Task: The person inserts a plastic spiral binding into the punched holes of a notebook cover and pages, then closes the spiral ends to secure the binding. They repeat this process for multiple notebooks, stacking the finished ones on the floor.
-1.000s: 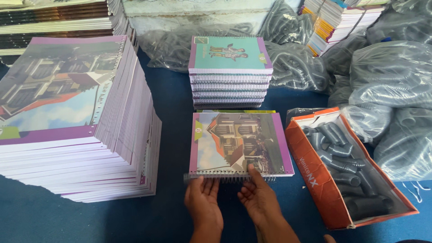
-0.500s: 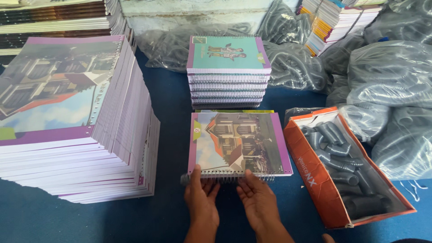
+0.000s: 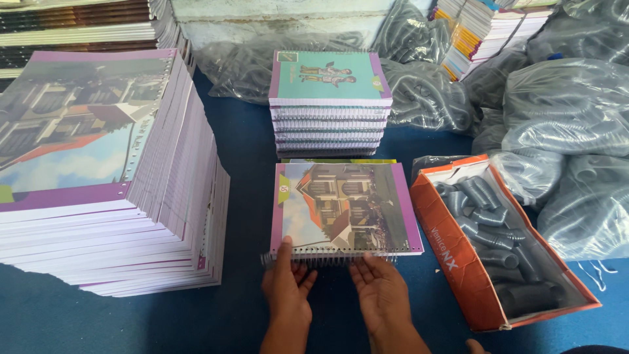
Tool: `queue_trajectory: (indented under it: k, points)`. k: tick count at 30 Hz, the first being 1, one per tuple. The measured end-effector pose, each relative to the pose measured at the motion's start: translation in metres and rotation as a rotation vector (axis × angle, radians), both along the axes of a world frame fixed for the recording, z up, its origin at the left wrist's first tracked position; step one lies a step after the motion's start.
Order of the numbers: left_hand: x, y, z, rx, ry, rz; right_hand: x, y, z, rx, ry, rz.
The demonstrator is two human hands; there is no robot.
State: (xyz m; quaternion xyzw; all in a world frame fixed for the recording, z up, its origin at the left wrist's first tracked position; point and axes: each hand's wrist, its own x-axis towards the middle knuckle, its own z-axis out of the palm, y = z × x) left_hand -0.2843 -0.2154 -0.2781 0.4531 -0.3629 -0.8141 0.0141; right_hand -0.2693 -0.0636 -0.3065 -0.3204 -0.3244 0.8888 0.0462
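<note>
1. The notebook (image 3: 344, 208) lies flat at twelve o'clock from both hands.
2. The left hand (image 3: 286, 288) and right hand (image 3: 379, 294), open and apart, press fingertips on its spiral coil (image 3: 327, 259).
3. One orange box (image 3: 501, 246) sits at three o'clock; two stacks, tall stack (image 3: 108, 177) at nine, short stack (image 3: 329, 105) at twelve.

Two hands (image 3: 286, 292), one notebook (image 3: 344, 208), one box (image 3: 458, 259)

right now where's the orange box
In the head view the orange box sits right of the notebook, below the grey bags.
</note>
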Motion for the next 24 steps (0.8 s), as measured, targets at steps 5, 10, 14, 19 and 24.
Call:
queue_trajectory:
  k: [5, 10, 14, 19, 24]
  points:
    - [0.007, 0.006, -0.005, 0.194, 0.27, 0.022, -0.003, -0.002, 0.008, 0.137, -0.215, 0.056]
    - [0.015, 0.013, -0.001, 0.003, 0.235, -0.104, 0.004, 0.0, 0.019, 0.217, -0.254, 0.072]
    - [0.01, 0.013, 0.004, -0.096, 0.096, -0.119, 0.011, 0.008, 0.018, 0.16, -0.113, -0.07]
    - [0.007, 0.014, 0.005, -0.087, 0.04, -0.156, 0.017, 0.018, 0.011, 0.239, -0.054, -0.099]
    - [0.01, 0.01, 0.003, -0.039, 0.095, -0.183, 0.011, 0.024, 0.009, 0.185, -0.068, -0.149]
